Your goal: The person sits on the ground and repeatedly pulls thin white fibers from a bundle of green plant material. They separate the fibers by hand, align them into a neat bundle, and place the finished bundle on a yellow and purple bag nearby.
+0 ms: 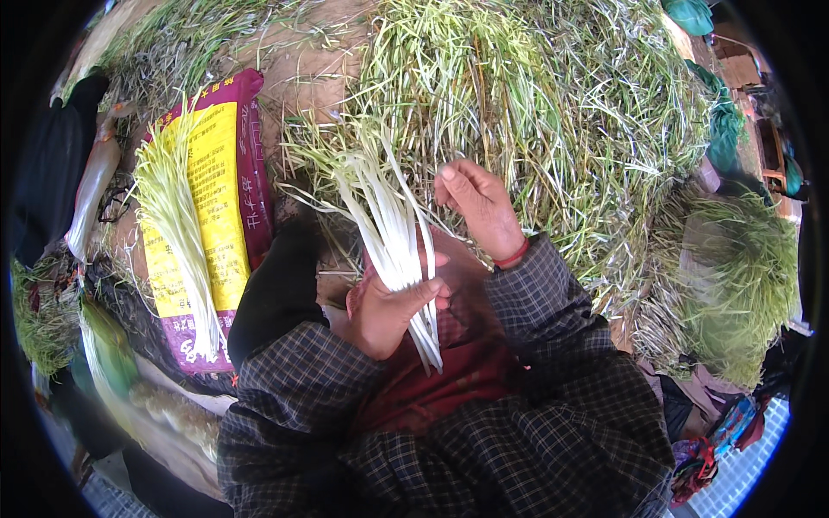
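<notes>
My left hand [395, 311] grips a bunch of pale leafy stalks [388, 226], perhaps blanched chives, above my lap. The white lower ends stick out below the fist, and the yellow-green tips fan out at the top. To the right, my right hand [479, 201] is raised with its fingers curled in; no stalk shows in it. A red band circles that wrist. Under the hands lies a red cloth [440, 395] on my lap. Another bunch of pale stalks [178, 239] rests on a yellow and purple printed sack [223, 220] at my left.
A big heap of loose green and withered leaves [518, 97] covers the ground ahead and to the right. On the far right lies a pile of greener stalks [745, 278]. Dark fabric [48, 175] and a clear plastic bag [96, 188] are at the left edge.
</notes>
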### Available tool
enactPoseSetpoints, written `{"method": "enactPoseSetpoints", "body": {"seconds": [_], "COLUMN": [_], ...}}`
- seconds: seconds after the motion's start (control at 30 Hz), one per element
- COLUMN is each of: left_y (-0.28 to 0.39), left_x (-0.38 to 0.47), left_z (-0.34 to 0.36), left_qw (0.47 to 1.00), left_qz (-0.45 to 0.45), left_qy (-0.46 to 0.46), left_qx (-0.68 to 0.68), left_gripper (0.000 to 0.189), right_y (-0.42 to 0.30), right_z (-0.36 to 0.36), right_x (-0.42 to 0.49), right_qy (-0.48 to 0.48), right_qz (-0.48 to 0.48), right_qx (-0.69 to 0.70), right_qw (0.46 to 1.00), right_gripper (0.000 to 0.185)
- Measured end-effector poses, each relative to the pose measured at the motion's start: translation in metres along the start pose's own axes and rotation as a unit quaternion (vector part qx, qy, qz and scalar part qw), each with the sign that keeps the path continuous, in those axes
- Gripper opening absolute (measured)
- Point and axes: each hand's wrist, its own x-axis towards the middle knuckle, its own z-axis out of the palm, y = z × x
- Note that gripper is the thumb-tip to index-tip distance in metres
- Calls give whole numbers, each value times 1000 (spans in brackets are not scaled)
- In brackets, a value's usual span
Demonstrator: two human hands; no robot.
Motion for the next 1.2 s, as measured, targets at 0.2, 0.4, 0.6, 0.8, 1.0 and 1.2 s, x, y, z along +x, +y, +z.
{"method": "enactPoseSetpoints", "body": {"seconds": [0.2, 0.4, 0.6, 0.8, 1.0, 1.2], "left_y": [2, 6, 6, 9, 15, 17], "left_x": [1, 5, 9, 14, 19, 24], "left_z": [2, 5, 2, -2, -7, -14], "left_qw": [1000, 996, 993, 987, 981, 976], "left_qz": [-9, 31, 30, 47, 69, 103], "left_qy": [-15, 66, 42, 56, 116, 147], "left_qx": [8, -58, -110, -144, -141, -119], "left_gripper": [30, 33, 28, 10, 11, 13], "right_y": [17, -14, -33, -84, -99, -133], "right_z": [6, -6, -28, -57, -84, -106], "right_x": [34, 3, -35, -70, -99, -125], "right_qy": [-73, -112, -192, -289, -258, -206], "right_qz": [-16, -55, -121, -235, -280, -332], "right_qx": [-217, -92, 275, 553, 583, 600], "right_qw": [973, 988, 934, 745, 718, 698], "right_gripper": [29, 19, 32, 34, 25, 20]}}
